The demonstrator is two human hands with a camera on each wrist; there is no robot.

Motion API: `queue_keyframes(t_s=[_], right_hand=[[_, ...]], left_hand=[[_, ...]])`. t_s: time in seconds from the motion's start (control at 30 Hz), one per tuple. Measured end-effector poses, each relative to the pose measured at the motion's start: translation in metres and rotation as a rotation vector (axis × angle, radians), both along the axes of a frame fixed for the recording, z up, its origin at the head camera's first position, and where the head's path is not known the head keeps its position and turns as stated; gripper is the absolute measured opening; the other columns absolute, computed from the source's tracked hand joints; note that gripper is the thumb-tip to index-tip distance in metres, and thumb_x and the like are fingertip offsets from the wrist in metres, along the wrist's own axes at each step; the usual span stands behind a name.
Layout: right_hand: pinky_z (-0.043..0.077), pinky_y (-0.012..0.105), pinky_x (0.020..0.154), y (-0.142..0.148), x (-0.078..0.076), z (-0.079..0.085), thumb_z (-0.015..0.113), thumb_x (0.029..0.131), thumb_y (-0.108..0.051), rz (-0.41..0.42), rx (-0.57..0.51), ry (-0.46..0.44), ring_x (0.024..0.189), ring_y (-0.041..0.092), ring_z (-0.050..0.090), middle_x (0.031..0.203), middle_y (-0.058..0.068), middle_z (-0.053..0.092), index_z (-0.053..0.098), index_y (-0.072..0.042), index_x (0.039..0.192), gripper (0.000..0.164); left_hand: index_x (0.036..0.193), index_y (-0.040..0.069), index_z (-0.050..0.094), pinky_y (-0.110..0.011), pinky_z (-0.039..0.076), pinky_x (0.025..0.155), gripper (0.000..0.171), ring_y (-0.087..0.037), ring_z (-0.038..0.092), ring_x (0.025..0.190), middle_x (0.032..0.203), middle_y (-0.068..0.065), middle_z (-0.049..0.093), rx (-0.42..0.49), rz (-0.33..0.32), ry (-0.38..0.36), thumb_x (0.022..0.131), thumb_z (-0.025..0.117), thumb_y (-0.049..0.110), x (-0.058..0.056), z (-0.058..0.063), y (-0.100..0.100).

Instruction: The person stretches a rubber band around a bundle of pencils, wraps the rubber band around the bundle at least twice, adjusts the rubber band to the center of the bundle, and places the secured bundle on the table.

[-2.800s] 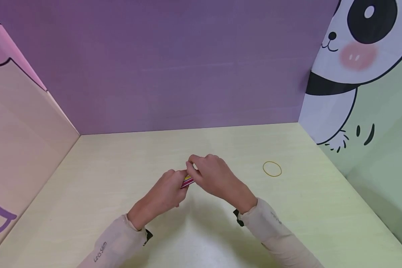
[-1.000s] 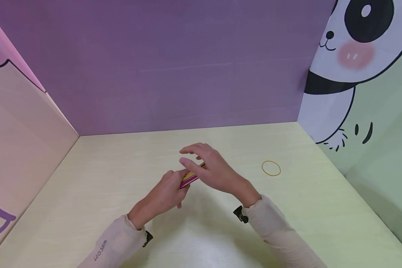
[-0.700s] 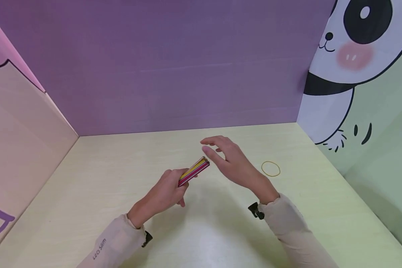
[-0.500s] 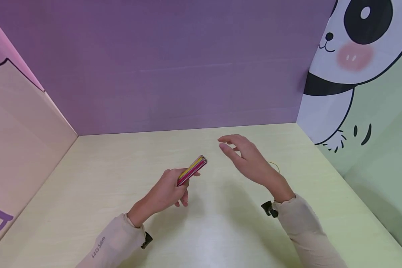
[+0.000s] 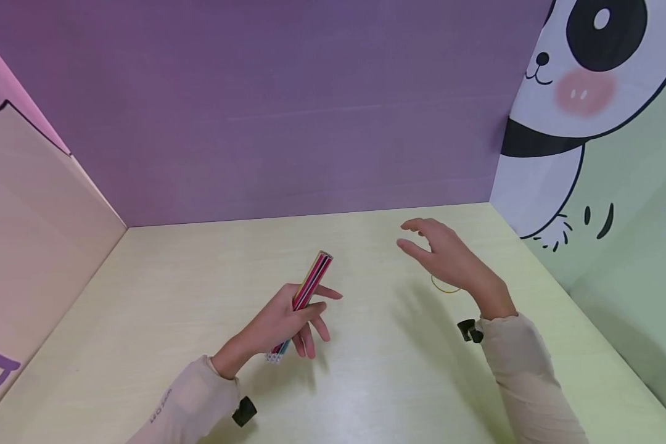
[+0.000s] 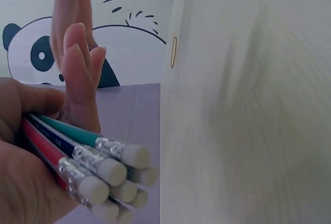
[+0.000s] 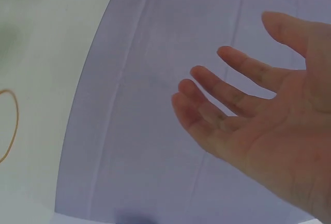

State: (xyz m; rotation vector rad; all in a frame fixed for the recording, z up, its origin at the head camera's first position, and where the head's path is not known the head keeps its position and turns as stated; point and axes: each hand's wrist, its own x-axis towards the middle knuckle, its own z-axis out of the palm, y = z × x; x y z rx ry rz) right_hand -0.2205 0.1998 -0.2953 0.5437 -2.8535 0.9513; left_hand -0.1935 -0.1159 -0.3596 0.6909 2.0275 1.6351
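My left hand (image 5: 280, 319) holds a bundle of pencils (image 5: 313, 280) over the table, some of its fingers spread away from them. In the left wrist view the white erasers (image 6: 135, 157) and silver ferrules point towards the camera, on red, dark blue and green pencils. The bundle slants, its eraser ends low near the wrist in the head view. My right hand (image 5: 452, 254) is raised over the right side of the table, fingers apart and loosely bent, with nothing in it. Partly behind it lies a yellow rubber band (image 5: 441, 289), seen as an orange loop (image 7: 17, 115) in the right wrist view.
The pale table (image 5: 200, 265) meets a purple panel (image 5: 311, 123) at the back. A pink-beige panel (image 5: 33, 203) stands on the left, and a green one (image 5: 633, 277) with a panda picture on the right.
My right hand has let go of the pencils' far end and moved right, now over the rubber band. The bundle in my left hand has tilted more upright, and that hand's fingers have spread.
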Motion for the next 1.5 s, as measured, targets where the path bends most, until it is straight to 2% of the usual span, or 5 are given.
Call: queue_keyframes(t_s=[0.4, 0.67, 1.0, 1.23, 1.5], right_hand=[[0.041, 0.056, 0.102, 0.033, -0.020, -0.022, 0.052, 0.103, -0.027, -0.073, 0.111, -0.131, 0.121, 0.047, 0.052, 0.135, 0.030, 0.052, 0.048, 0.005, 0.137, 0.047], [0.041, 0.057, 0.102, 0.049, -0.025, -0.035, 0.051, 0.103, -0.025, -0.111, 0.198, -0.220, 0.126, 0.049, 0.048, 0.135, 0.035, 0.051, 0.046, 0.009, 0.136, 0.048], [0.043, 0.057, 0.098, 0.064, -0.029, -0.051, 0.050, 0.101, -0.028, -0.137, 0.252, -0.337, 0.123, 0.048, 0.049, 0.135, 0.035, 0.048, 0.045, 0.010, 0.135, 0.051], [0.046, 0.055, 0.093, 0.070, -0.034, -0.062, 0.055, 0.098, -0.020, -0.148, 0.271, -0.332, 0.111, 0.044, 0.055, 0.128, 0.034, 0.051, 0.043, 0.013, 0.133, 0.049], [0.046, 0.043, 0.081, 0.073, -0.038, -0.071, 0.058, 0.088, -0.009, -0.209, 0.302, -0.327, 0.090, 0.033, 0.052, 0.100, 0.022, 0.056, 0.050, 0.010, 0.102, 0.025]], left_hand=[[0.130, 0.009, 0.059, -0.043, 0.055, 0.044, 0.028, -0.025, 0.061, 0.041, 0.078, -0.022, 0.071, 0.023, -0.041, -0.063, 0.104, 0.053, 0.018, 0.000, -0.002, 0.000], [0.129, 0.011, 0.061, -0.030, 0.040, 0.036, 0.027, -0.030, 0.058, 0.039, 0.071, -0.020, 0.069, 0.038, -0.058, -0.041, 0.105, 0.052, 0.019, 0.002, -0.001, -0.001], [0.126, 0.012, 0.065, -0.035, 0.048, 0.039, 0.027, -0.024, 0.048, 0.034, 0.048, -0.007, 0.047, 0.025, -0.030, -0.020, 0.103, 0.057, 0.024, 0.004, 0.000, 0.000], [0.122, 0.014, 0.067, -0.027, 0.038, 0.037, 0.025, -0.017, 0.038, 0.035, 0.048, -0.004, 0.040, 0.005, -0.003, -0.006, 0.102, 0.058, 0.025, 0.005, 0.000, 0.001], [0.123, 0.015, 0.067, -0.029, 0.041, 0.039, 0.025, -0.017, 0.040, 0.036, 0.047, -0.003, 0.040, 0.017, -0.007, -0.020, 0.102, 0.058, 0.025, 0.006, 0.000, 0.001]])
